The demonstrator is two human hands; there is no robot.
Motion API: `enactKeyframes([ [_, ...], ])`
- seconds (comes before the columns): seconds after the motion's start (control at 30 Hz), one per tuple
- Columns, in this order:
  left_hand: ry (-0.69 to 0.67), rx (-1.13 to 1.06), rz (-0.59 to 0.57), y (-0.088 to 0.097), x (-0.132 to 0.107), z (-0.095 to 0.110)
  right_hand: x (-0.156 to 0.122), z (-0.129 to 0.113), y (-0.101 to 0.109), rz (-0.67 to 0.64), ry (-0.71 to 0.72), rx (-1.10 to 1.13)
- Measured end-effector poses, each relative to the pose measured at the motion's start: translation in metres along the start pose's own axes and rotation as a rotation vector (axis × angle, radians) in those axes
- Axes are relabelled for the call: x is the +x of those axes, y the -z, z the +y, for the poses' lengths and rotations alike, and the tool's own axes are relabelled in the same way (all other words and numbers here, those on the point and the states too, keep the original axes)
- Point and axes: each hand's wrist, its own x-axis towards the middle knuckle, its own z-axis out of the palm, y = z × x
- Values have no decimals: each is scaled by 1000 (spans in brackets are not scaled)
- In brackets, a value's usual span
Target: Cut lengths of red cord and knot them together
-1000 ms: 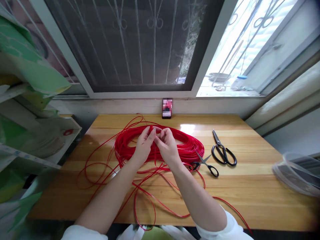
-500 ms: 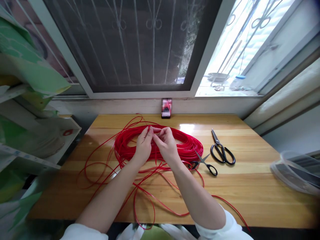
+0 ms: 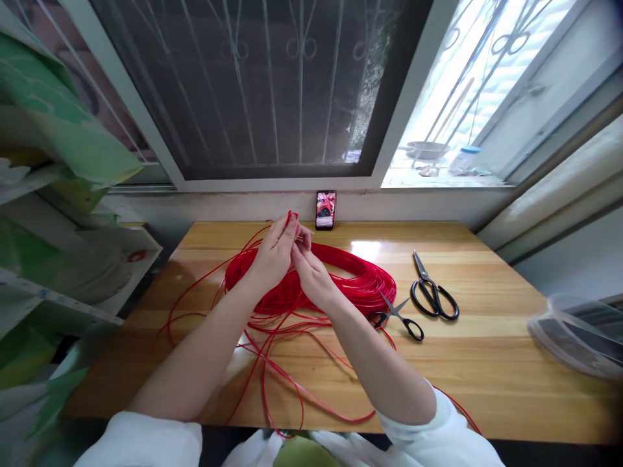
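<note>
Wooden table (image 3: 487, 389) carries a large red cord coil (image 3: 341, 285), mostly still bundled, with loose loops strewn toward the near edge and two pairs of scissors (image 3: 413, 305) just beside it. The left hand (image 3: 275, 253) pinches a cord end (image 3: 291, 215) upright; the right hand (image 3: 311, 275) curls closed just below, its hold hidden. Both hands now sit higher above the coil than a moment ago.

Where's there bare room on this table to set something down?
Bare wood of the honey-coloured table shows right of the black-handled scissors, up to the clear plastic item, and along the back edge between the black smartphone and those scissors. The middle is crowded: a red plastic cord coil and loose strands lie under the left hand and right hand.
</note>
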Motion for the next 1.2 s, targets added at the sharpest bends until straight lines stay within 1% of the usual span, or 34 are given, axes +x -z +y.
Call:
enactKeyframes([
  [0.07,-27,11,-24,0,3,5,2,-4,-4,8,-2,-25],
  [0.13,-17,-17,-22,0,4,7,1,-6,-6,29,-13,-106],
  [0.2,23,-56,-21,-1,2,8,0,-6,-6,56,-41,-206],
  [0.27,91,-102,-30,-1,-1,6,-2,-4,-5,79,-81,-234],
  [0.4,278,-224,-94,2,-8,3,-7,3,-3,39,-156,-12],
  [0.47,309,-232,-111,2,-10,2,-9,4,-1,33,-170,71],
  [0.63,265,-186,-80,0,-11,3,-11,-2,1,-3,-192,111],
  [0.7,256,-192,-69,-1,-10,3,-11,-7,1,-20,-217,162],
  [0.77,239,-202,-46,-2,-9,2,-10,-13,2,-37,-276,259],
  [0.83,205,-226,-5,-3,-7,0,-9,-20,3,-69,-371,387],
  [0.93,171,-308,78,-3,-2,-1,-6,-29,7,-161,-497,532],
  [1.0,180,-368,153,3,5,1,-7,-31,10,-247,-540,552],
  [1.07,189,-424,259,18,13,6,-11,-30,15,-337,-584,522],
  [1.1,169,-461,349,29,19,9,-14,-29,18,-374,-605,495],
  [1.13,195,-515,374,42,24,11,-17,-28,21,-406,-623,462],
  [1.2,167,-622,470,72,31,15,-24,-28,28,-463,-655,399],
])
